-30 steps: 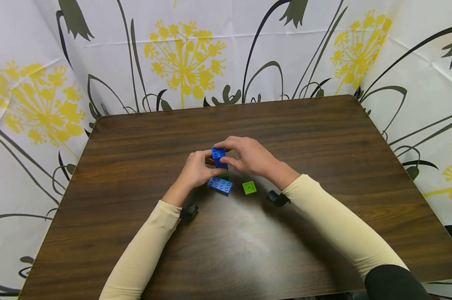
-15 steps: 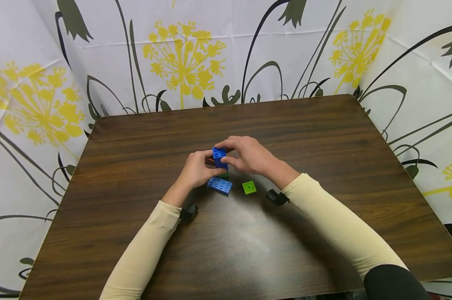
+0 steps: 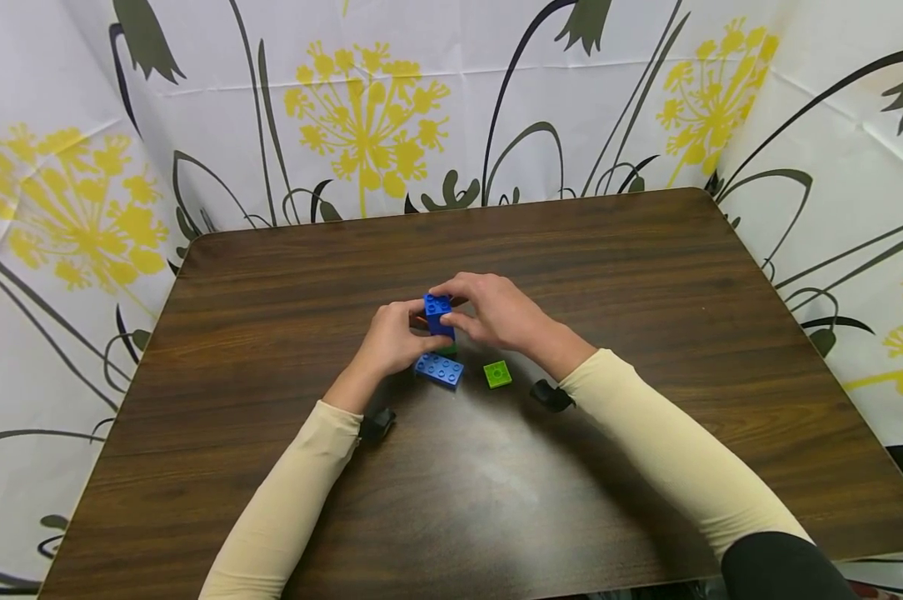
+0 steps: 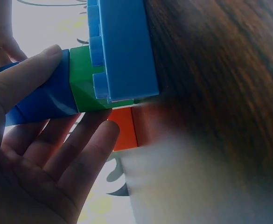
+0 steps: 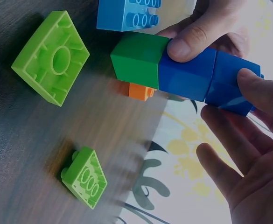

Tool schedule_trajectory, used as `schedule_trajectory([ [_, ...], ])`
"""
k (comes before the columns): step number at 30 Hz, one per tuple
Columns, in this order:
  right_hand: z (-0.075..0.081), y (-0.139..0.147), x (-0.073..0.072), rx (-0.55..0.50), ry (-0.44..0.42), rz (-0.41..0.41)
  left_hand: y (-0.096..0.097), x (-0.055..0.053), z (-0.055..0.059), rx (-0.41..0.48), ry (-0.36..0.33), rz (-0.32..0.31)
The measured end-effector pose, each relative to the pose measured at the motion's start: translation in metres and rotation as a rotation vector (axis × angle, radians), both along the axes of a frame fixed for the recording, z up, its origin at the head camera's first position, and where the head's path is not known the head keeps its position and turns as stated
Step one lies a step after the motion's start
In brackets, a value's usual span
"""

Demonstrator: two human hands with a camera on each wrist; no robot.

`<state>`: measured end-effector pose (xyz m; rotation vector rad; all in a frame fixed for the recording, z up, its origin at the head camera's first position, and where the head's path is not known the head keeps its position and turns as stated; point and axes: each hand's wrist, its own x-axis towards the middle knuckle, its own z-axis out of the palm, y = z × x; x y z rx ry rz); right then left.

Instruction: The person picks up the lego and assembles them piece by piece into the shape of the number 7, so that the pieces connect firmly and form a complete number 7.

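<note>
Near the middle of the table (image 3: 594,250), my feeds show the left hand (image 3: 397,337) pinching the lower blue brick (image 5: 185,77), stacked on a green brick (image 5: 137,57), and the right hand (image 3: 500,310) pinching the top blue brick (image 5: 228,78), its other fingers (image 5: 222,175) spread. Just in front I see a light blue brick (image 3: 440,371).

The brown table (image 3: 609,267) carries a light blue brick (image 3: 439,372), an orange brick (image 5: 137,92) and two lime plates (image 5: 61,59).

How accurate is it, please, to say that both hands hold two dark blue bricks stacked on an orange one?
Nearly: the bottom brick is green, not orange, as the right wrist view shows; the left hand, right hand and dark blue bricks are as stated.
</note>
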<state>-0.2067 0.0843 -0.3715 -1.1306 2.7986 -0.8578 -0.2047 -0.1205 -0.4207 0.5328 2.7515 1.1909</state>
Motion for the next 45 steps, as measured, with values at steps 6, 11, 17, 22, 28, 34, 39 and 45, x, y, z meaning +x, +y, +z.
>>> schedule_trajectory([
  [6, -0.003, 0.0, 0.001, -0.028, -0.002, -0.006, -0.001, 0.0, -0.002, 0.005, 0.003, 0.006],
  [11, -0.006, 0.001, 0.002, -0.045, -0.002, -0.017, 0.0, 0.0, -0.003, 0.005, 0.006, 0.001],
  [17, -0.007, 0.004, 0.001, -0.058, -0.005, 0.002, 0.001, -0.001, -0.001, -0.005, -0.005, 0.006],
  [22, -0.012, 0.016, -0.006, -0.127, -0.14, 0.03, 0.002, -0.001, 0.001, -0.025, -0.019, 0.008],
  [28, -0.025, 0.037, -0.017, -0.095, -0.13, -0.22, 0.003, 0.0, 0.002, -0.048, -0.017, 0.03],
  [34, -0.041, 0.053, -0.025, 0.177, -0.163, -0.523, 0.002, 0.001, 0.001, -0.045, -0.017, 0.032],
  [39, -0.054, 0.053, -0.025, 0.354, -0.221, -0.612, 0.002, 0.002, 0.0, -0.027, 0.004, 0.025],
  [45, -0.055, 0.049, -0.022, 0.384, -0.232, -0.616, 0.002, 0.002, 0.001, 0.008, 0.018, 0.021],
])
